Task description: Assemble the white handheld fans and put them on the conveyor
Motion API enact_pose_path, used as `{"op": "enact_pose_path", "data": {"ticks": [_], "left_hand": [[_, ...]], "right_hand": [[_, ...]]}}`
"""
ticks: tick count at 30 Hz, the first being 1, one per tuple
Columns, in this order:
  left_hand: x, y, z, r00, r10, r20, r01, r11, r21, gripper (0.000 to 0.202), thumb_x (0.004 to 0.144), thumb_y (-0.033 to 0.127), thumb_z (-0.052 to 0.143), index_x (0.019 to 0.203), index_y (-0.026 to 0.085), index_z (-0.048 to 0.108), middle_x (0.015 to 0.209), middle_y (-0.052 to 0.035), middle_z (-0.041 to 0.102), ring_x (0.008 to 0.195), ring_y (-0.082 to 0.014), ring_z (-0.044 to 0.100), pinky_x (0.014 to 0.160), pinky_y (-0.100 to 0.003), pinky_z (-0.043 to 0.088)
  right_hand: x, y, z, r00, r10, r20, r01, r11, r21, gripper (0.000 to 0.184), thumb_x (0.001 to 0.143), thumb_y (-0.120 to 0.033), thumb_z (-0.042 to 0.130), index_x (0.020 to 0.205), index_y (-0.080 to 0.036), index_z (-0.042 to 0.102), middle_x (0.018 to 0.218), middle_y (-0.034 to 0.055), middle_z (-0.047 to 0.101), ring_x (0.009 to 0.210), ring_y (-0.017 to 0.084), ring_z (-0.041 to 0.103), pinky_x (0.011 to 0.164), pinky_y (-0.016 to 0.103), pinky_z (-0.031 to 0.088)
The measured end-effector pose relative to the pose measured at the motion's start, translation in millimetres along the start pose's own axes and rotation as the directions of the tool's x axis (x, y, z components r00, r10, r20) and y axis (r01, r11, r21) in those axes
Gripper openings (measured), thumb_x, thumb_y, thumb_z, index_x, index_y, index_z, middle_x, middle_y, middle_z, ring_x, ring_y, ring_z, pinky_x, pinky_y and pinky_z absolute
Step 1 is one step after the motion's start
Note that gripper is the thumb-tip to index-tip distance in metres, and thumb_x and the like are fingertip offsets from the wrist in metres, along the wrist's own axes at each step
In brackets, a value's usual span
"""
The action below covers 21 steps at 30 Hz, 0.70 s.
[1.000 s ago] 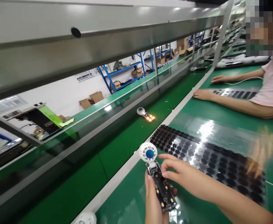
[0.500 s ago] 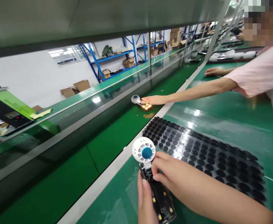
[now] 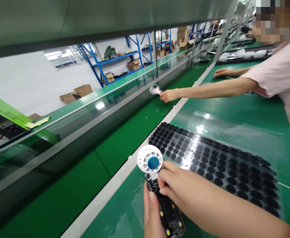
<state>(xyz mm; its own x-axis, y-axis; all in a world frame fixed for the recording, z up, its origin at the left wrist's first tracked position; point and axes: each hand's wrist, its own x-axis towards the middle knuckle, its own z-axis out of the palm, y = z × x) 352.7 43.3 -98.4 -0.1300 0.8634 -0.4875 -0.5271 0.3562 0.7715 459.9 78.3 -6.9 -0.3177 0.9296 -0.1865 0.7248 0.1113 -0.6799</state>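
Note:
A small device (image 3: 168,211) with a round white slotted head, a blue disc in its centre and a black body with several small yellow LEDs stands tilted in front of me. My left hand (image 3: 152,211) is closed around the black body from the left and below. From the right, my right hand (image 3: 171,178) pinches at the neck, just under the white head. What lies between its fingertips is hidden. To the right, under and past my right forearm, lies a clear sheet with rows of black round pads (image 3: 206,158).
A co-worker's hand (image 3: 169,95) holds a similar white-headed device (image 3: 154,89) over the green conveyor belt (image 3: 125,138). A pale metal rail (image 3: 120,177) divides belt and bench. Overhead hangs a grey panel (image 3: 110,19). White parts (image 3: 249,54) sit in a tray farther back.
The co-worker's hand has closed on the similar device and raised it off the belt; its lit LEDs no longer show. My hands keep the same hold, and the view has shifted slightly.

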Motion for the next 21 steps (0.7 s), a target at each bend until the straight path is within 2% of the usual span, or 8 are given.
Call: {"op": "enact_pose_path", "data": {"ticks": [3,10,14,21], "left_hand": [[1.7,-2.4,-1.7,0.999,0.048,-0.02,-0.047,0.999,0.022,0.041,0.07,0.046,0.063,0.107,0.028,0.061,0.122,-0.0001,0.057,0.124,-0.027,0.038,0.088,-0.027,0.045],[1.5,-3.5,-4.4,1.0,-0.001,-0.03,0.0,1.0,-0.023,0.04,0.07,0.041,0.065,0.108,0.027,0.06,0.127,-0.0008,0.053,0.128,-0.0288,0.032,0.092,-0.032,0.043],[2.1,-6.1,-3.5,1.0,0.002,-0.02,-0.003,0.999,-0.05,0.038,0.072,0.041,0.063,0.108,0.028,0.061,0.122,0.0006,0.057,0.124,-0.0258,0.039,0.089,-0.028,0.045],[2.1,-5.7,-5.3,0.998,-0.017,0.057,0.021,0.996,-0.083,0.035,0.073,0.039,0.063,0.106,0.029,0.062,0.112,-0.0005,0.064,0.115,-0.0267,0.05,0.085,-0.03,0.049]], "right_hand": [[1.4,2.4,3.8,1.0,-0.009,-0.02,0.009,1.0,-0.028,0.015,0.076,-0.003,0.047,0.071,-0.017,0.05,0.089,0.0004,0.048,0.066,0.01,0.05,0.055,0.02,0.033],[1.3,9.2,14.8,0.991,-0.059,-0.122,0.041,0.988,-0.149,0.015,0.075,-0.004,0.05,0.072,-0.019,0.051,0.081,-0.0022,0.046,0.052,0.006,0.039,0.046,0.02,0.023],[0.6,10.6,18.2,0.983,-0.083,-0.165,0.053,0.982,-0.179,0.015,0.074,-0.005,0.05,0.07,-0.02,0.052,0.081,-0.0023,0.046,0.051,0.006,0.037,0.045,0.02,0.021],[-2.6,13.7,22.1,0.979,-0.118,-0.164,0.098,0.987,-0.127,0.015,0.079,-0.008,0.046,0.073,-0.02,0.05,0.083,-0.0008,0.046,0.058,0.009,0.045,0.051,0.022,0.029]]}}
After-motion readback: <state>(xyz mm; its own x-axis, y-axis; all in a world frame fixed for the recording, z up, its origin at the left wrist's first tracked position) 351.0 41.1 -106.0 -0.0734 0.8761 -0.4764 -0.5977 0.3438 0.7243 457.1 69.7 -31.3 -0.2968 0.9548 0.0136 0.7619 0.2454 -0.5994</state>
